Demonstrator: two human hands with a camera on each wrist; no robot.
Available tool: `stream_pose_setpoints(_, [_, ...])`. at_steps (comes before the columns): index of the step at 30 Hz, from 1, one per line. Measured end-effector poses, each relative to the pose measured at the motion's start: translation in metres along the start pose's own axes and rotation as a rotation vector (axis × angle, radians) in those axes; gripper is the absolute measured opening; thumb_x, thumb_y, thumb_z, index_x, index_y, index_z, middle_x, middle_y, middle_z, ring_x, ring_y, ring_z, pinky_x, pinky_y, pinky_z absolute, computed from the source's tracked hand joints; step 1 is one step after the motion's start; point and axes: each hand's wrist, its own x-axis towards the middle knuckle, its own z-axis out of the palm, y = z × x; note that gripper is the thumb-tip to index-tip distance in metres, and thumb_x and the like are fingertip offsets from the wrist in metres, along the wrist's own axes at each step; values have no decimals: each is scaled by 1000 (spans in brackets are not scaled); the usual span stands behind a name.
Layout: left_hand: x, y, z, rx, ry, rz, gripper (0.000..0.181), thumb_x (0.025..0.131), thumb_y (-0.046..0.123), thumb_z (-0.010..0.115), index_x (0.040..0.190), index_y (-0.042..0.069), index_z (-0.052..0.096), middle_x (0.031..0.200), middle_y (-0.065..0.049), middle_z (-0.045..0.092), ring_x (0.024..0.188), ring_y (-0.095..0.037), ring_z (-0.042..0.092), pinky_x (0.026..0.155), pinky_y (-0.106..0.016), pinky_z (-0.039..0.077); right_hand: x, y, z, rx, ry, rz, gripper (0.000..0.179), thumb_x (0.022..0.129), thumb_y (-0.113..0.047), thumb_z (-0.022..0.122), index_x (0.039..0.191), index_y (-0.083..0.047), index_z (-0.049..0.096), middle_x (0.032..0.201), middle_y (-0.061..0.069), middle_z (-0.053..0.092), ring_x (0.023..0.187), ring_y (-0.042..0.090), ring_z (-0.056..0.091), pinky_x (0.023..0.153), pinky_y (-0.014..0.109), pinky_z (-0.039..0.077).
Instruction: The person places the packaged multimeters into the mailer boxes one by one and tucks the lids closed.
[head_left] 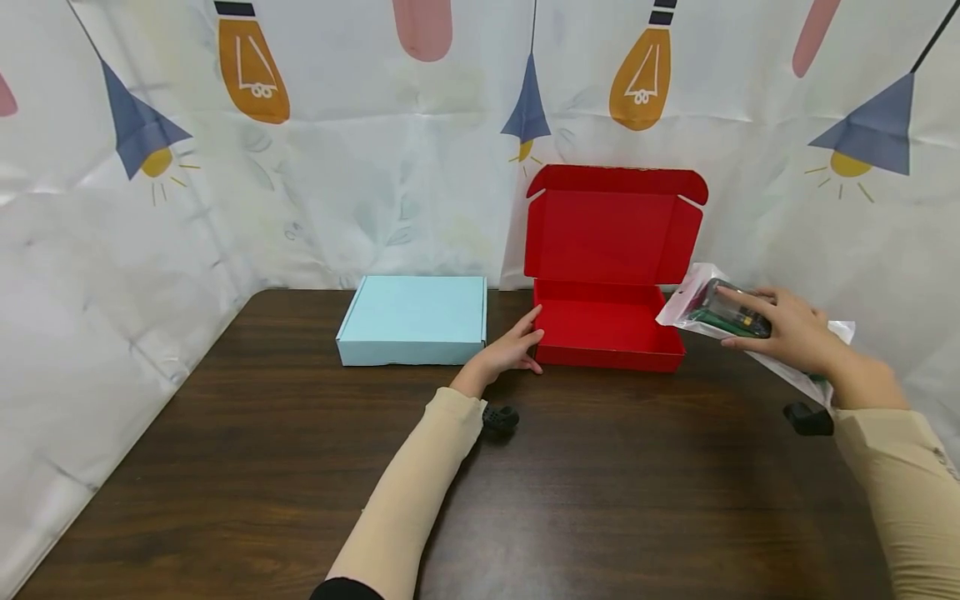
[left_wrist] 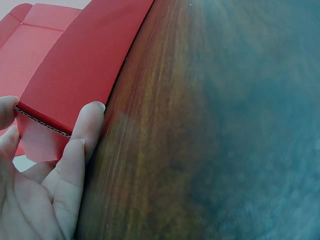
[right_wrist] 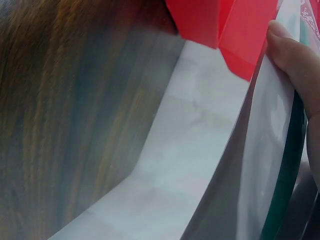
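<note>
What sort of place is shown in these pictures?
Probably a small indoor workstation: a dark wood-grain table stands before a hanging sheet printed with lamps, with an open red box on the tabletop. The room beyond is not visible.

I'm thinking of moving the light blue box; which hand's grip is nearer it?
Left. The left grip holds the red box just right of the light blue box; the right grip holds a plastic bag past the red box.

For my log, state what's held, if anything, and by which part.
Right hand: plastic package, held across its middle. Left hand: touching the red box at its left side.
</note>
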Motion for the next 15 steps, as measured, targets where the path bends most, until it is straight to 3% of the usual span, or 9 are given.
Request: stream_pose_setpoints(15, [-1,-1,0,6,6,5,65,111,27,43,167,31,9,169,-12,14,82,-23,66,98,-40,53,17,-28,-8,0,2,-63,87,84,-29,84,157,-13,40,143,35,35,127,53,32,85,69,31])
